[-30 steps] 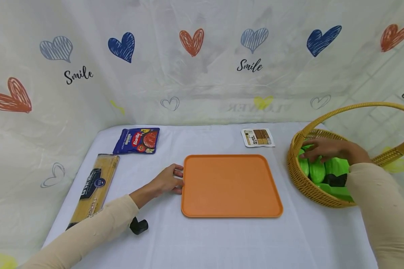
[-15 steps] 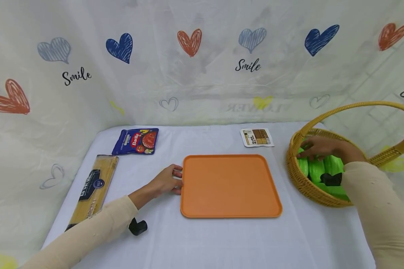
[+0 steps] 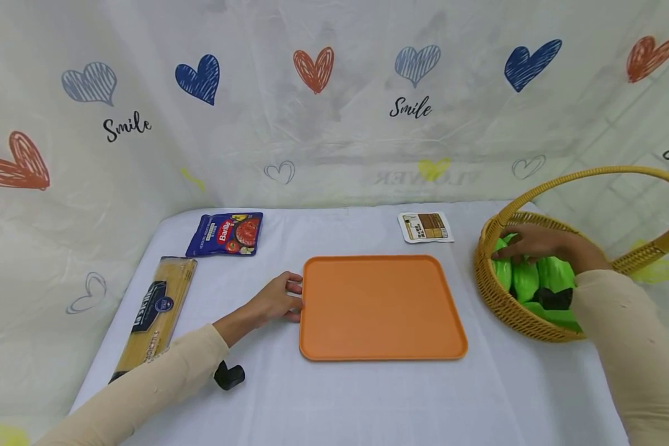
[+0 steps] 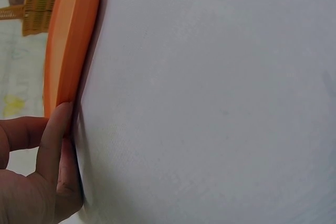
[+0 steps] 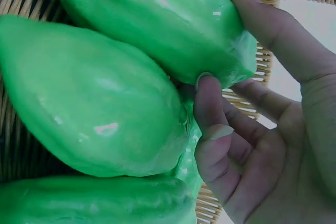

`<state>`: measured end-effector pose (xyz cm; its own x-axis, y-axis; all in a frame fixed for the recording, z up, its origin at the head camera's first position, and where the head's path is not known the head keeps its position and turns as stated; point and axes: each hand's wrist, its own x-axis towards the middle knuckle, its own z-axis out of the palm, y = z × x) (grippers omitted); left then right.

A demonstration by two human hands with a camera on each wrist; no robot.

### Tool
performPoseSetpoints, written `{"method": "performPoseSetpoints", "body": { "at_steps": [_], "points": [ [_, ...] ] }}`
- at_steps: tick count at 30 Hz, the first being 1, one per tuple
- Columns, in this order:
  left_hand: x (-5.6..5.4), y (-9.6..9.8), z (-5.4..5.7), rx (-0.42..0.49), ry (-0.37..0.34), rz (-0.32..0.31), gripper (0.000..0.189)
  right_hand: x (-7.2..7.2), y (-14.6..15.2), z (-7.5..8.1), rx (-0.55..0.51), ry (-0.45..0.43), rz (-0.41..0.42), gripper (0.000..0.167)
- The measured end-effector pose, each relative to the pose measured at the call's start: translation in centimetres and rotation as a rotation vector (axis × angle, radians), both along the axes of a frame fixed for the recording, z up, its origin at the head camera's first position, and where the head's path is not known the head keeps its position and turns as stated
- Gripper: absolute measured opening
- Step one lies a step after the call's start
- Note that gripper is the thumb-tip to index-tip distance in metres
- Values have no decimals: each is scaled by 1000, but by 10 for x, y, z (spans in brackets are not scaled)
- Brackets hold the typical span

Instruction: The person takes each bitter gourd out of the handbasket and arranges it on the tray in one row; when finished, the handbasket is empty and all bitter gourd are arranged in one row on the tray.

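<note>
In the head view, my left hand [image 3: 275, 299] lies at the left edge of an orange tray [image 3: 381, 308]. Its fingertips touch the outside of the rim, as the left wrist view also shows. My right hand [image 3: 541, 243] reaches inside a wicker basket [image 3: 513, 316] at the right. Seen from the right wrist, the thumb and a forefinger pinch the end of a glossy green fruit [image 5: 157, 19]. A second green fruit [image 5: 100, 103] lies beside it, and part of a third green piece [image 5: 100, 200] shows below. The far end of the pinched fruit is out of frame.
A blue sauce pouch [image 3: 225, 234] and a yellow spaghetti pack [image 3: 156, 313] lie on the left. A small white-and-brown packet [image 3: 425, 227] is at the back. The basket's tall handle [image 3: 591, 173] arches over the right arm. A black object [image 3: 230, 376] sits by the left forearm.
My right hand has shifted slightly among the green fruits, staying inside the basket. The left hand and the tray hold their places; the view has moved a little.
</note>
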<state>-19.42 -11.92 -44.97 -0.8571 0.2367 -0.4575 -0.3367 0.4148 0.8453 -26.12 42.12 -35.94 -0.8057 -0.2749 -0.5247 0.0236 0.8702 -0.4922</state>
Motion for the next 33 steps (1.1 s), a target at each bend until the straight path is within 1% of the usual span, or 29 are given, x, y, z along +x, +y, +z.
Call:
{"method": "performPoseSetpoints", "body": {
  "at_steps": [3, 8, 11, 17, 22, 28, 33],
  "points": [
    [0, 0, 0, 1, 2, 3, 64, 2, 3, 3, -14, 38, 2, 87],
    [-1, 1, 0, 7, 4, 2, 64, 2, 12, 6, -1, 105, -14, 88],
    [-1, 0, 0, 6, 1, 2, 64, 4, 12, 12, 0, 131, -21, 88],
    [-2, 0, 0, -3, -1, -3, 64, 11, 12, 20, -52, 116, -63, 81],
    [-2, 0, 0, -6, -1, -6, 64, 17, 13, 23, -100, 108, -90, 81],
    [-1, 0, -1, -6, 1, -7, 64, 25, 20, 27, -141, 94, -76, 80],
    [-1, 0, -2, -8, -3, -5, 64, 32, 25, 30, -119, 128, -60, 79]
  ]
}}
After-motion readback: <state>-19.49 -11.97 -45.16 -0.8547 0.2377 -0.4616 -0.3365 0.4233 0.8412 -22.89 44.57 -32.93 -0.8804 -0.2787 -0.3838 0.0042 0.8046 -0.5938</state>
